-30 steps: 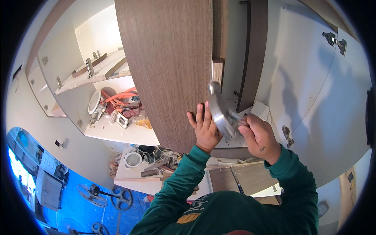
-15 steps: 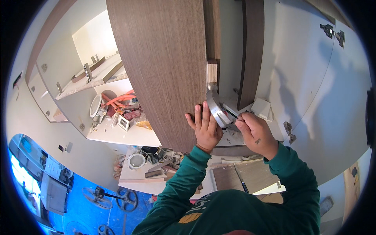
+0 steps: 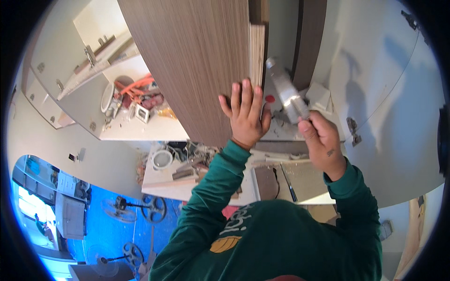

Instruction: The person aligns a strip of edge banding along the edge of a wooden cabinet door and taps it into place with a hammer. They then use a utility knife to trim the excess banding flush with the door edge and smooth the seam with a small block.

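Note:
A tall brown wood-grain panel [image 3: 197,61] stands in front of me, with a pale wood strip [image 3: 257,56] along its right edge. My left hand [image 3: 246,112] lies against the panel's lower right edge, fingers stretched upward and spread. Closed round a hammer [image 3: 287,91], my right hand [image 3: 324,143] is to the right of the panel. The hammer's metal head is smeared by motion and apart from the strip; most of the handle is hidden by my fist. A small red round thing [image 3: 270,99] shows beside my left thumb, its kind unclear.
An open cabinet shelf [image 3: 140,133] at left holds orange tubing [image 3: 136,89], a white square frame [image 3: 142,113] and other clutter. Below, a white ledge [image 3: 157,187] bears a round light fitting [image 3: 162,159] and scraps. A dark upright board [image 3: 309,37] and hinged white door [image 3: 389,126] stand right.
The hammer has swung away from the strip, to the right, with my right hand. My left hand stays on the panel's edge. The whole view has shifted somewhat.

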### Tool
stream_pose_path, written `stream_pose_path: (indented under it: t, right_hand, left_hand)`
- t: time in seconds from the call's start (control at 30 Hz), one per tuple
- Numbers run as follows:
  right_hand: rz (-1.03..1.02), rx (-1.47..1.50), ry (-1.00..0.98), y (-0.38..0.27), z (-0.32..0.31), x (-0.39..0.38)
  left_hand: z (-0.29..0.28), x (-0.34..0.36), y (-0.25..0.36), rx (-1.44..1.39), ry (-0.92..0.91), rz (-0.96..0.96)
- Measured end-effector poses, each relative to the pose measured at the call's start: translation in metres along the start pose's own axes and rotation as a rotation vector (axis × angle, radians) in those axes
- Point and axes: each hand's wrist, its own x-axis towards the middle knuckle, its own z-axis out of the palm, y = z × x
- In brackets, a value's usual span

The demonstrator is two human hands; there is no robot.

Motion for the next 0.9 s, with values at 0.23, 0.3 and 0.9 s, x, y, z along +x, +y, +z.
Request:
stream_pose_path:
  t: [0.23,0.3,0.9]
  right_hand:
    - [0.261,0.202,0.005,0.04,-0.001,-0.064]
    - [0.365,0.19,-0.059,0.051,0.006,-0.081]
    - [0.027,-0.08,-0.286,0.102,0.069,-0.068]
  left_hand:
    - [-0.049,0.025,-0.022,0.137,-0.176,0.237]
    - [-0.055,0.038,-0.039,0.156,-0.158,0.368]
    - [-0.069,0.086,-0.052,-0.017,-0.452,0.577]
